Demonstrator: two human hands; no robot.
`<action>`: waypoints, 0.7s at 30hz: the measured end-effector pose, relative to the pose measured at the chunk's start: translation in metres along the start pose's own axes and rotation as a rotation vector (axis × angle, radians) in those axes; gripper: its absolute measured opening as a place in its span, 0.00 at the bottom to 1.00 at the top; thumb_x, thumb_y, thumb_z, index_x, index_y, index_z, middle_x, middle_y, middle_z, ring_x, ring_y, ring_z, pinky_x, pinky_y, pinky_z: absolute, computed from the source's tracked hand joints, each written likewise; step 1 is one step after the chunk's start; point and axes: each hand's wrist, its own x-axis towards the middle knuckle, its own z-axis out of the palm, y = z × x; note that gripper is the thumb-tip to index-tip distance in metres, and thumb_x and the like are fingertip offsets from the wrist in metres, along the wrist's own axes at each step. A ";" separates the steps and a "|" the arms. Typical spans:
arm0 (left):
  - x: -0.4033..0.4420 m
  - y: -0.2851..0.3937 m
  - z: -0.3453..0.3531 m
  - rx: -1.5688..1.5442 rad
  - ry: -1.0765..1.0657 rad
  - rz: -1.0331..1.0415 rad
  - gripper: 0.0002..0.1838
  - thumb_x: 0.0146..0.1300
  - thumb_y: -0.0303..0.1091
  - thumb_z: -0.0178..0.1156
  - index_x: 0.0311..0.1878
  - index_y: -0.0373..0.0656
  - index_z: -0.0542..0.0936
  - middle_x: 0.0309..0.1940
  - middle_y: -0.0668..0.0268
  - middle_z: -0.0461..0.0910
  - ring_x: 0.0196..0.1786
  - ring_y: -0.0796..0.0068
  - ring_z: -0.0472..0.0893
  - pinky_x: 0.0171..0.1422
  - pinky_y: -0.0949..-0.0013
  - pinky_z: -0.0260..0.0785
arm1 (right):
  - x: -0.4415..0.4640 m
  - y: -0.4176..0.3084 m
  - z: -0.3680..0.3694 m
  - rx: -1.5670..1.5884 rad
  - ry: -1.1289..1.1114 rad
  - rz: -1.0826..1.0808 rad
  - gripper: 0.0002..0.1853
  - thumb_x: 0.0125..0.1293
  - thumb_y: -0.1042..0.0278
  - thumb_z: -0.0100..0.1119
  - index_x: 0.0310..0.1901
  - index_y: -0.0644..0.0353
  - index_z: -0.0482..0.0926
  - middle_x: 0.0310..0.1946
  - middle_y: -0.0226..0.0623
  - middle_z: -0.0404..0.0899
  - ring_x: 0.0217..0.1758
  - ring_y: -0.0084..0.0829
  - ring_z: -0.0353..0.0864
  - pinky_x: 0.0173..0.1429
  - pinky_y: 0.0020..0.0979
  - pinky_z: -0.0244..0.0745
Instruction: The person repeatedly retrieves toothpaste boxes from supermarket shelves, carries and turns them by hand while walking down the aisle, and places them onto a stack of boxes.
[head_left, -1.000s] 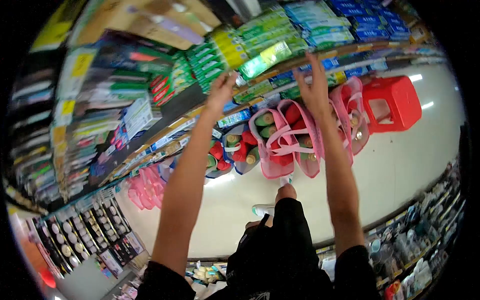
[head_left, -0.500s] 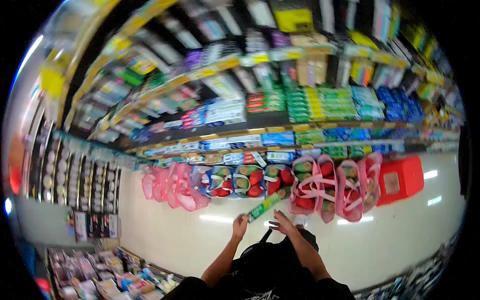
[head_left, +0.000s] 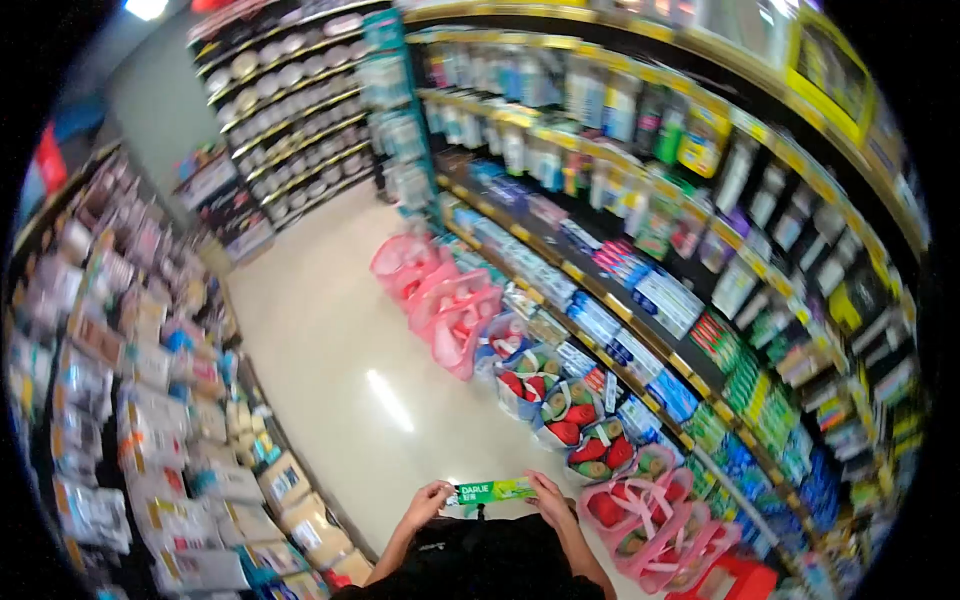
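A long green toothpaste box marked DARLIE is held level in front of my body, its printed side facing up. The fingers of my left hand are closed on its left end. At the other end, my right hand grips the box, its fingers partly hidden behind it. Bags with pink trim stand on the floor just right of my right hand, holding red and green items.
Shelves of toothpaste boxes and bottles run along the right. On the left is a rack of packaged goods. Pink bags line the foot of the right shelves, and a red bin stands at the lower right. Farther back is a wall display.
My view has swung left along the aisle. My right hand, apart from the toothpaste box before, has closed on its right end. The box has come from a slant to level.
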 end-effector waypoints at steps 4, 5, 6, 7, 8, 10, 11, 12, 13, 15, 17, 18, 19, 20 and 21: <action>-0.036 0.019 -0.036 -0.131 0.203 -0.102 0.15 0.65 0.46 0.58 0.45 0.45 0.80 0.22 0.76 0.68 0.23 0.87 0.64 0.22 0.80 0.56 | 0.005 -0.007 0.042 -0.180 -0.163 -0.091 0.17 0.71 0.64 0.51 0.60 0.54 0.72 0.48 0.28 0.75 0.49 0.19 0.74 0.45 0.25 0.71; -0.045 0.024 -0.041 -0.177 0.241 -0.090 0.15 0.65 0.45 0.59 0.45 0.45 0.80 0.22 0.76 0.68 0.22 0.87 0.64 0.22 0.81 0.56 | 0.006 -0.013 0.052 -0.185 -0.167 -0.113 0.18 0.69 0.68 0.54 0.59 0.55 0.71 0.45 0.30 0.75 0.46 0.20 0.75 0.43 0.24 0.72; -0.052 0.029 -0.045 -0.226 0.279 -0.077 0.15 0.65 0.45 0.59 0.45 0.45 0.80 0.21 0.76 0.67 0.22 0.87 0.64 0.22 0.81 0.55 | 0.004 -0.024 0.068 -0.175 -0.159 -0.129 0.18 0.68 0.69 0.54 0.59 0.55 0.70 0.44 0.29 0.75 0.45 0.20 0.75 0.43 0.24 0.72; -0.057 0.029 -0.051 -0.264 0.293 -0.079 0.16 0.65 0.44 0.60 0.49 0.43 0.78 0.23 0.76 0.68 0.23 0.88 0.65 0.22 0.81 0.56 | 0.002 -0.031 0.083 -0.168 -0.150 -0.142 0.18 0.68 0.69 0.55 0.59 0.55 0.70 0.43 0.29 0.76 0.44 0.20 0.75 0.42 0.23 0.72; -0.063 0.031 -0.053 -0.292 0.304 -0.048 0.17 0.65 0.43 0.60 0.51 0.43 0.77 0.25 0.76 0.69 0.23 0.88 0.65 0.23 0.81 0.56 | 0.004 -0.035 0.092 -0.163 -0.144 -0.150 0.19 0.67 0.70 0.56 0.59 0.55 0.70 0.42 0.29 0.76 0.43 0.20 0.75 0.41 0.23 0.71; -0.072 0.034 -0.061 -0.340 0.338 0.013 0.19 0.65 0.41 0.60 0.54 0.41 0.76 0.28 0.75 0.70 0.24 0.89 0.65 0.23 0.82 0.57 | 0.025 -0.033 0.101 -0.148 -0.188 -0.155 0.21 0.65 0.71 0.59 0.58 0.55 0.67 0.39 0.29 0.76 0.38 0.19 0.75 0.37 0.20 0.69; -0.074 0.029 -0.065 -0.369 0.349 0.015 0.21 0.64 0.37 0.61 0.58 0.40 0.73 0.32 0.74 0.71 0.25 0.90 0.66 0.23 0.82 0.58 | 0.030 -0.038 0.111 -0.174 -0.194 -0.151 0.21 0.65 0.71 0.59 0.58 0.55 0.67 0.38 0.29 0.76 0.37 0.19 0.75 0.36 0.19 0.68; -0.078 0.029 -0.069 -0.405 0.377 0.030 0.21 0.63 0.36 0.61 0.58 0.40 0.73 0.32 0.74 0.72 0.26 0.90 0.67 0.24 0.82 0.58 | 0.032 -0.043 0.125 -0.192 -0.198 -0.144 0.21 0.65 0.71 0.59 0.58 0.55 0.66 0.37 0.29 0.76 0.36 0.19 0.74 0.36 0.19 0.68; -0.082 0.032 -0.074 -0.434 0.402 0.042 0.21 0.63 0.35 0.62 0.58 0.40 0.73 0.32 0.74 0.72 0.26 0.90 0.67 0.25 0.82 0.58 | 0.031 -0.054 0.144 -0.230 -0.185 -0.142 0.21 0.64 0.72 0.59 0.57 0.56 0.65 0.35 0.30 0.76 0.34 0.19 0.74 0.35 0.20 0.67; -0.086 0.029 -0.087 -0.464 0.430 0.078 0.22 0.62 0.30 0.62 0.59 0.39 0.71 0.32 0.74 0.72 0.30 0.89 0.69 0.31 0.83 0.61 | 0.047 -0.061 0.166 -0.310 -0.268 -0.176 0.21 0.64 0.72 0.59 0.57 0.57 0.65 0.35 0.30 0.76 0.34 0.19 0.73 0.34 0.20 0.66; -0.088 0.034 -0.101 -0.458 0.542 0.164 0.23 0.62 0.29 0.62 0.60 0.39 0.70 0.33 0.74 0.72 0.32 0.88 0.70 0.37 0.83 0.63 | 0.063 -0.066 0.193 -0.344 -0.312 -0.201 0.21 0.64 0.73 0.60 0.57 0.58 0.65 0.35 0.30 0.75 0.34 0.19 0.72 0.34 0.21 0.66; -0.087 0.038 -0.108 -0.453 0.588 0.205 0.24 0.62 0.28 0.62 0.61 0.39 0.69 0.33 0.74 0.72 0.33 0.87 0.70 0.39 0.82 0.63 | 0.069 -0.070 0.208 -0.349 -0.326 -0.196 0.22 0.63 0.72 0.60 0.57 0.58 0.65 0.35 0.30 0.75 0.35 0.20 0.73 0.35 0.21 0.66; -0.085 0.042 -0.117 -0.480 0.608 0.202 0.26 0.61 0.27 0.62 0.62 0.39 0.67 0.33 0.74 0.71 0.35 0.86 0.70 0.44 0.80 0.64 | 0.076 -0.075 0.222 -0.354 -0.338 -0.195 0.22 0.63 0.72 0.61 0.56 0.59 0.65 0.34 0.30 0.75 0.35 0.20 0.73 0.35 0.22 0.67; -0.081 0.048 -0.127 -0.486 0.619 0.207 0.26 0.61 0.26 0.62 0.62 0.39 0.67 0.34 0.74 0.71 0.36 0.86 0.70 0.44 0.80 0.64 | 0.084 -0.080 0.237 -0.357 -0.350 -0.195 0.22 0.63 0.71 0.61 0.56 0.59 0.65 0.34 0.30 0.75 0.36 0.20 0.73 0.36 0.22 0.68; -0.077 0.055 -0.139 -0.490 0.631 0.212 0.27 0.60 0.26 0.63 0.62 0.39 0.67 0.34 0.74 0.71 0.36 0.86 0.70 0.44 0.80 0.64 | 0.093 -0.083 0.250 -0.353 -0.337 -0.165 0.21 0.64 0.71 0.60 0.56 0.59 0.65 0.34 0.29 0.75 0.35 0.19 0.73 0.36 0.21 0.68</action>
